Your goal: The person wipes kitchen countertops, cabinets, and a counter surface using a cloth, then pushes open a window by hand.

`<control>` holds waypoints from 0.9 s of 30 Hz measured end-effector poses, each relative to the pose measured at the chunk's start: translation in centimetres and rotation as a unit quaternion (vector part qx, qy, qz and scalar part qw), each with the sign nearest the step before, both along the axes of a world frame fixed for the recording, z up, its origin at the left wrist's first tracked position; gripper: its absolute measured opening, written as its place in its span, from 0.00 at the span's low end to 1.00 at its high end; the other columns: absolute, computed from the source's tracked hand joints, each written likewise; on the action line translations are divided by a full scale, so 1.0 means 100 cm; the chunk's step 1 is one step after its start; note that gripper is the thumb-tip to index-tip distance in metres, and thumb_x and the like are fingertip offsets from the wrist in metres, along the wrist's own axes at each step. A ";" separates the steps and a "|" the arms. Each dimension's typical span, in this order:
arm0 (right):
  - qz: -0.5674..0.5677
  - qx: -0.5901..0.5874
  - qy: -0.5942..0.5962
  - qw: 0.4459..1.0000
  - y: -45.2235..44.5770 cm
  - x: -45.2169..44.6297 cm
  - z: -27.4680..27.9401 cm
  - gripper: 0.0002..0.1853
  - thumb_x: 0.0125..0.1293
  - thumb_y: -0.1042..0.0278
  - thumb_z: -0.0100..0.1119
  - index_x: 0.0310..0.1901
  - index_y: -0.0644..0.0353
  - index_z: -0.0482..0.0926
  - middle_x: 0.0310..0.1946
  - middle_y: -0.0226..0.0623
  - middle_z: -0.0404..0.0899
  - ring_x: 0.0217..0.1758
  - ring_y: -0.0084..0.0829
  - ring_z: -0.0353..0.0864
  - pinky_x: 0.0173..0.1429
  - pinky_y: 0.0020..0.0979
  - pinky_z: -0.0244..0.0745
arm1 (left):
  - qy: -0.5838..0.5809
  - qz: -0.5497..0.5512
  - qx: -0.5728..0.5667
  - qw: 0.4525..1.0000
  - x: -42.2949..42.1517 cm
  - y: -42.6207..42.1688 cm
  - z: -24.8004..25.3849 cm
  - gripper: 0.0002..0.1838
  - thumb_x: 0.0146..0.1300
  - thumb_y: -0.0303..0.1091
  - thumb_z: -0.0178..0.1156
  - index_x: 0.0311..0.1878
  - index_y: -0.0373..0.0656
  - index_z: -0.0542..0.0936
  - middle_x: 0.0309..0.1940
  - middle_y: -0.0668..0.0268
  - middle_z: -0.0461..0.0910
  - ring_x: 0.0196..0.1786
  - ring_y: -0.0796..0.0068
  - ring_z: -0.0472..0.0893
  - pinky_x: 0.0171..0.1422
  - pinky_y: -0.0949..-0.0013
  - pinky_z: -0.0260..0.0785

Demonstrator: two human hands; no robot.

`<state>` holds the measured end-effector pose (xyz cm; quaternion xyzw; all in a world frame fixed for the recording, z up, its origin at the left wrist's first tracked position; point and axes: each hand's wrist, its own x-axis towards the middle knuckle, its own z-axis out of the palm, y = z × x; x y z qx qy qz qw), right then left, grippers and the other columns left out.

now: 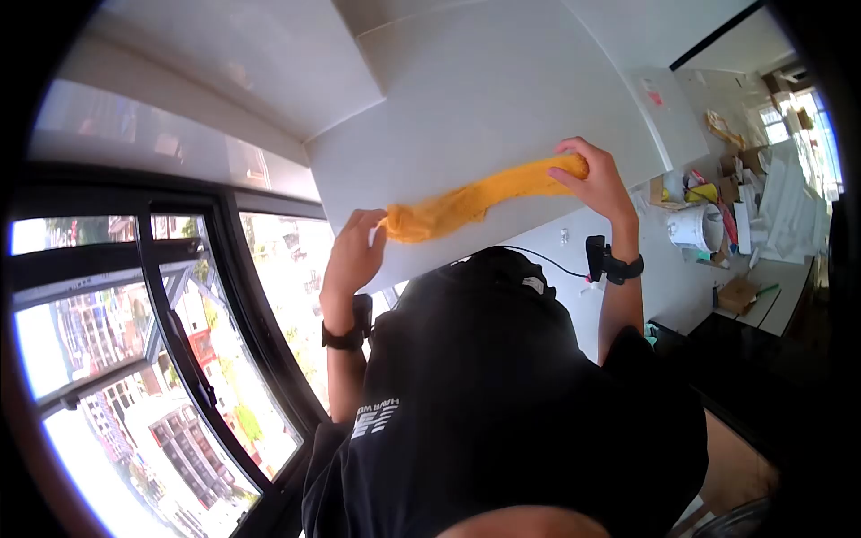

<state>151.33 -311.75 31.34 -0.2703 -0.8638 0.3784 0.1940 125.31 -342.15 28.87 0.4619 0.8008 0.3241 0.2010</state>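
Note:
A yellow cloth (466,204), stretched into a long, loosely bunched strip, lies across a smooth white surface (466,108). My left hand (354,251) is closed at the strip's left end, pinching its edge between thumb and fingers. At the opposite end my right hand (599,182) grips the cloth, thumb on the near side and fingers on the far side. Between the hands the cloth sags slightly and looks crumpled toward the left. Both wrists wear black straps with small devices.
Black-framed windows (229,332) stand along the left side, one sash tilted out. A white box-like ledge (224,72) juts out at the upper left. To the right are a white bucket (695,229), pale strips of material (776,197) and a cardboard piece (737,294).

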 end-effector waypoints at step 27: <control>-0.040 -0.081 0.079 0.993 0.093 0.052 -0.030 0.13 0.71 0.72 0.63 0.54 0.60 0.75 0.42 0.27 0.79 0.39 0.15 0.73 0.39 0.19 0.67 | -0.093 0.190 0.089 0.973 -0.021 -0.078 -0.060 0.13 0.69 0.29 0.53 0.48 0.33 0.83 0.38 0.55 0.86 0.41 0.66 0.86 0.47 0.67 0.76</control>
